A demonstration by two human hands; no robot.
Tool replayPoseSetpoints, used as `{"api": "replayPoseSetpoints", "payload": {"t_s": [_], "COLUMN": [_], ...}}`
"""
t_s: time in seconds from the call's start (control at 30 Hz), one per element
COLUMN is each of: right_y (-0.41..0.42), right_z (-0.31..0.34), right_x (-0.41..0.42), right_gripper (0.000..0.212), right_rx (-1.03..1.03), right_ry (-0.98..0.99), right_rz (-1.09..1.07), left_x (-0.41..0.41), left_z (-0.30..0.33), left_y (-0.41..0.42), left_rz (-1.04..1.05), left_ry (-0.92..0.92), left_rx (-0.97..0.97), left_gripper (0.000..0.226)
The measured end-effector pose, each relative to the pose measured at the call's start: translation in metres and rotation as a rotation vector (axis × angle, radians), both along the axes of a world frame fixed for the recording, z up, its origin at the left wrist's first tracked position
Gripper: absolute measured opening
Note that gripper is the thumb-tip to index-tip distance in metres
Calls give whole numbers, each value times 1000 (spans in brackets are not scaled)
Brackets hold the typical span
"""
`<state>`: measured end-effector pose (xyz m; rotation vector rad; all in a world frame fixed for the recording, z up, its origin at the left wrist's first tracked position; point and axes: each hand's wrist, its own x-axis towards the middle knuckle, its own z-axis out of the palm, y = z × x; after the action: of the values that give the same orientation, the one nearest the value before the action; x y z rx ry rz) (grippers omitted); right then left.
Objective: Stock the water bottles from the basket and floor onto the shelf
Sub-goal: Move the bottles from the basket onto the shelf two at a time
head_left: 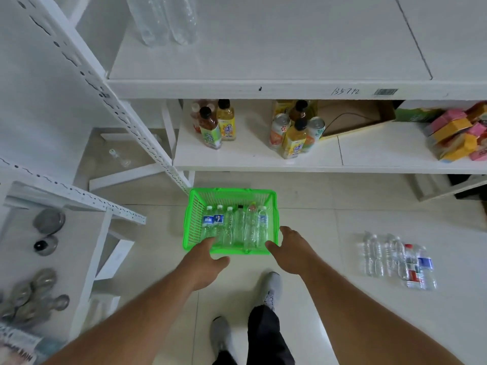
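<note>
A green plastic basket (193, 206) stands on the tiled floor and holds several clear water bottles (238, 225) lying side by side. My left hand (204, 262) reaches over the basket's near left corner with straight fingers and holds nothing. My right hand (291, 248) hovers at the near right corner, fingers relaxed, also empty. More water bottles (395, 259) lie in a row on the floor to the right. Two clear bottles (164, 19) stand at the back left of the white upper shelf (263, 43).
The lower shelf (250, 154) carries tea and juice bottles (216, 125), drink cans (292, 130), an open cardboard box (355, 119) and pink and orange packs (458, 133). A white rack (52, 196) at left holds metal tins. My shoes (271, 288) are on the floor below the basket.
</note>
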<state>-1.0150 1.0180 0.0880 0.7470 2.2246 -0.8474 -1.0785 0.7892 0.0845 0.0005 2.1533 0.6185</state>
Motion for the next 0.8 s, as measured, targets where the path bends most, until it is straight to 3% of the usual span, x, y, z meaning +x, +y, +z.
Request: {"api": "replayPoseSetpoints", "payload": {"t_s": [0.53,0.8], "right_y": [52,51], "right_z": [-279,-428], "right_x": [-101,-144], "right_gripper": [72,41], "right_rx": [-234,-175], "right_ry": [-92,-124], "right_rz": [-378,-522], "left_x": [-70,-107], "left_z": [-244,-416], "left_y": [75,101], "left_rz": [131,190], "left_ry": [-53,-42], "left_rx": [-38,25], "left_gripper": [74,78]}}
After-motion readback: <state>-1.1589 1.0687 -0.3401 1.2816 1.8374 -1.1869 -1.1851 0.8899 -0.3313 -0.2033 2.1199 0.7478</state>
